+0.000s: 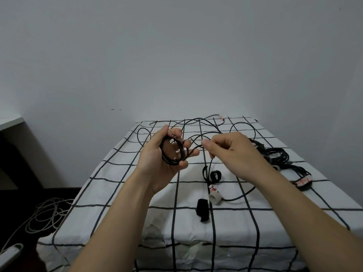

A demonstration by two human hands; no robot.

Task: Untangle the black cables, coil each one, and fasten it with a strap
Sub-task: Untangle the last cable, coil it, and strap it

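The worktop (121, 203), draped in a white cloth with a black grid, ran back to a plain wall at 12 o'clock; its left edge dropped to a dark floor where a pale cable (45, 214) lay in loose loops at 8 o'clock. Bare cloth lay at the near end, below both forearms.

The left hand (163, 156) was raised above the cloth, palm up, fingers curled around a small coil (172, 152) of black cable. The right hand (225, 148), just beside it at 3 o'clock, pinched the same cable's free run (196, 148) between thumb and forefinger, its other fingers folded.

From the pinch the cable dropped toward 6 o'clock and ended at a white taped plug (215, 196). Loose black loops (206, 124) lay at 12 o'clock. A bundled black cable (279, 156) lay at 3 o'clock. Two black straps (215, 176) (203, 211) lay at 6 o'clock of the hands.
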